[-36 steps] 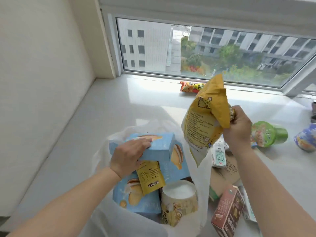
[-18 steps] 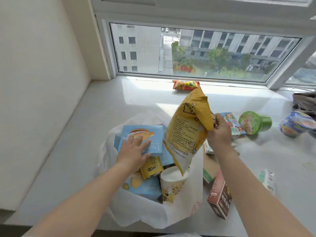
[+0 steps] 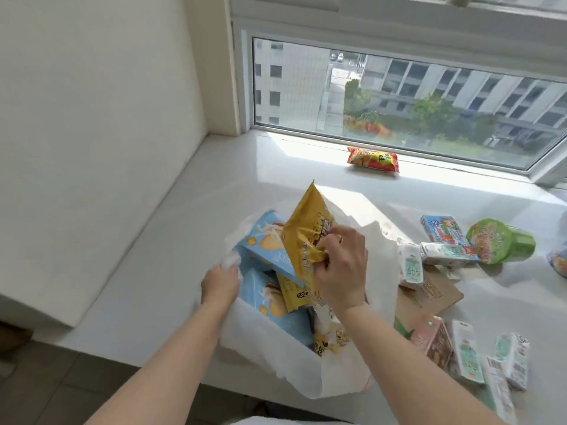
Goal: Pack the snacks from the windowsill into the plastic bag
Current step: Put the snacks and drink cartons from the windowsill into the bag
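Here, white windowsill [image 3: 171, 240] under sunlit window [image 3: 399, 99], cream wall [image 3: 92, 118] left

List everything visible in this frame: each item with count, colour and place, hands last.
plastic bag: one, white, open at the sill's front edge
yellow snack bag: one, yellow, over the bag mouth
biscuit boxes: two, light blue, inside the bag
small yellow pack: one, between the boxes
chip packet: one, red-orange, by the window
green cup: one, on its side, right
drink cartons: several, pale green and white, right of the bag
brown box: one, beside the bag
windowsill: white
left hand: grips the bag's rim
right hand: grips the yellow snack bag
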The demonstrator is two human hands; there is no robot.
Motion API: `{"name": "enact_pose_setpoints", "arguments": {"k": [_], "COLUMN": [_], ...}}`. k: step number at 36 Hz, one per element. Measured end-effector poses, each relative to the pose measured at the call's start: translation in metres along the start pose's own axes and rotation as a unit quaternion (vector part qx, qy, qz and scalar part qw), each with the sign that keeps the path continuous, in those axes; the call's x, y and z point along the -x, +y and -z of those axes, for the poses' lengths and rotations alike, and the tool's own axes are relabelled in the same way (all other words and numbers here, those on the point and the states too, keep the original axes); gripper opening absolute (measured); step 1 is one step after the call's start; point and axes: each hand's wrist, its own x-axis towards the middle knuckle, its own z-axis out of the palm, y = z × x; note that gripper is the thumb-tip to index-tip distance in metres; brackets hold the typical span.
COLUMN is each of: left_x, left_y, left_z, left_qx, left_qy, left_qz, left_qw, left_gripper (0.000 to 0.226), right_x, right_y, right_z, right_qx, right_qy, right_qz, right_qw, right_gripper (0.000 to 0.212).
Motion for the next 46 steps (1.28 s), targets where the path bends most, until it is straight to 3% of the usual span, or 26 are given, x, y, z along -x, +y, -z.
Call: {"name": "enact_pose_setpoints", "arguments": {"k": [3, 9, 12, 15, 21, 24, 28, 30, 33, 35, 37, 40, 46], "left_x": [0.001, -0.002, 0.005, 0.002, 0.013, 0.023, 0.018, 0.015, 0.015, 0.017, 0.020, 0.021, 0.018], "left_y": [0.004, -0.016, -0.017, -0.021, -0.008, 0.003, 0.009, 0.009, 0.008, 0.005, 0.003, 0.004, 0.007], "left_z": [0.019, 0.037, 0.038, 0.044, 0.047, 0.049, 0.056, 0.055, 0.047, 0.039, 0.031, 0.024, 0.019], "left_qx": [0.128, 0.172, 0.159, 0.143, 0.117, 0.097, 0.055, 0.024, -0.006, -0.020, -0.033, -0.040, -0.011], "left_qy": [-0.002, -0.025, -0.043, -0.042, -0.037, -0.045, -0.023, -0.017, -0.031, -0.037, -0.040, -0.045, -0.054], "left_qz": [0.025, 0.045, 0.029, 0.028, 0.012, -0.017, -0.044, -0.056, -0.074, -0.087, -0.095, -0.089, -0.062], "left_qw": [0.991, 0.984, 0.986, 0.988, 0.992, 0.994, 0.997, 0.998, 0.997, 0.995, 0.994, 0.994, 0.997], "left_gripper": [0.031, 0.023, 0.019, 0.024, 0.030, 0.028, 0.021, 0.021, 0.018, 0.016, 0.020, 0.024, 0.028], "right_x": [0.024, 0.054, 0.050, 0.043, 0.049, 0.053, 0.023, 0.015, 0.024, 0.033, 0.042, 0.046, 0.058], "right_y": [-0.004, -0.031, -0.043, -0.046, -0.037, -0.033, -0.040, -0.036, -0.017, -0.001, 0.009, 0.007, -0.033], "right_z": [-0.022, -0.030, -0.043, -0.056, -0.083, -0.104, -0.112, -0.102, -0.077, -0.060, -0.052, -0.049, -0.076], "right_qx": [0.019, -0.028, -0.010, 0.065, 0.173, 0.197, 0.157, 0.084, 0.021, 0.042, 0.089, 0.065, 0.074], "right_qy": [-0.042, -0.155, -0.251, -0.362, -0.476, -0.486, -0.539, -0.528, -0.368, -0.311, -0.385, -0.493, -0.520], "right_qz": [0.038, 0.204, 0.175, 0.171, 0.216, 0.237, 0.207, 0.163, 0.047, -0.028, -0.071, -0.107, 0.022], "right_qw": [0.998, 0.966, 0.952, 0.914, 0.835, 0.818, 0.801, 0.829, 0.928, 0.949, 0.916, 0.861, 0.851], "right_gripper": [0.010, 0.018, 0.038, 0.062, 0.058, 0.047, 0.052, 0.049, 0.047, 0.046, 0.057, 0.081, 0.079]}}
